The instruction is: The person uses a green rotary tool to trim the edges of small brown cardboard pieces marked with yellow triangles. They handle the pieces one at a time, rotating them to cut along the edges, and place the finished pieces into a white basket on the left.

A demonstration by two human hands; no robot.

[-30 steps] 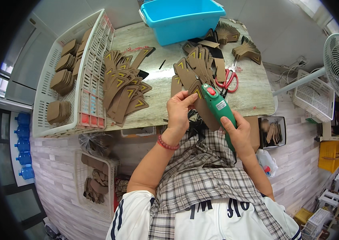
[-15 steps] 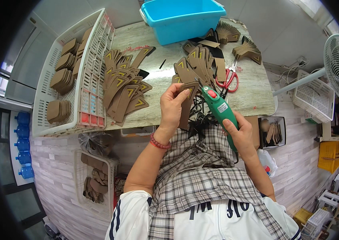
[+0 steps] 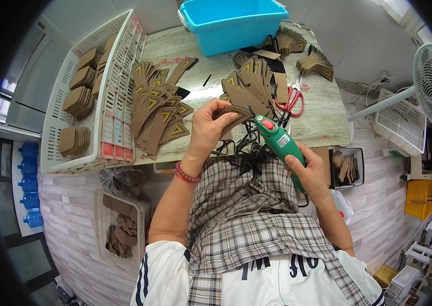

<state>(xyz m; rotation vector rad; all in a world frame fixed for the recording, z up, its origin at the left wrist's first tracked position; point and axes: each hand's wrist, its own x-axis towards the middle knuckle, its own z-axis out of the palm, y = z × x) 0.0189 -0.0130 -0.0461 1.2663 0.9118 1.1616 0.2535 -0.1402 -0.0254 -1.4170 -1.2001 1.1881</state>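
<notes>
The left hand [image 3: 207,130] pinches a brown strip [image 3: 235,116] between thumb and fingers; the strip juts to the right of its fingertips, over the near part of the table [image 3: 328,109]. The right hand [image 3: 308,171] is wrapped around a green handheld tool [image 3: 275,138], its tip pointing far and left, close to the strip's right end; whether they touch cannot be told. Black trimmings [image 3: 250,159] hang between the hands, nearer than the strip.
</notes>
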